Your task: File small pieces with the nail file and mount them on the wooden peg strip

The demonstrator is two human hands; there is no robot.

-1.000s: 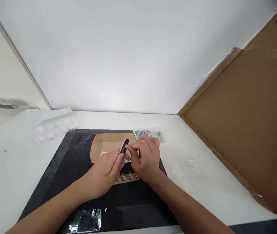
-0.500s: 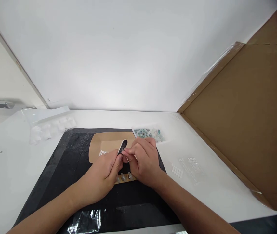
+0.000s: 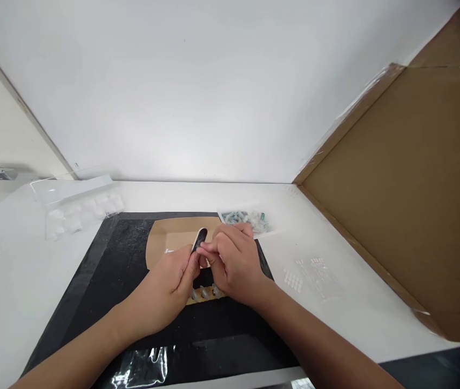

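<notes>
My left hand (image 3: 169, 286) is closed round a small black file with a white edge (image 3: 200, 237), whose rounded end sticks up above the fingers. Against the file, the fingertips of my right hand (image 3: 234, 265) are pinched together; whatever they hold is too small to make out. Behind both hands lies a tan paper tray (image 3: 157, 243) with small white pieces in it, partly covered by the hands. Below the hands, a yellowish strip (image 3: 209, 294) bears several clear pieces, its ends partly hidden.
A black mat (image 3: 104, 270) lies under the hands. Behind the right hand is a clear box of teal and clear pieces (image 3: 246, 219). White tabs (image 3: 293, 281) lie at the right, a plastic pack (image 3: 86, 213) at the left. A cardboard panel (image 3: 396, 189) stands at the right.
Both hands and the file have shifted slightly left in the view, along with a small camera movement. Their hold looks the same.
</notes>
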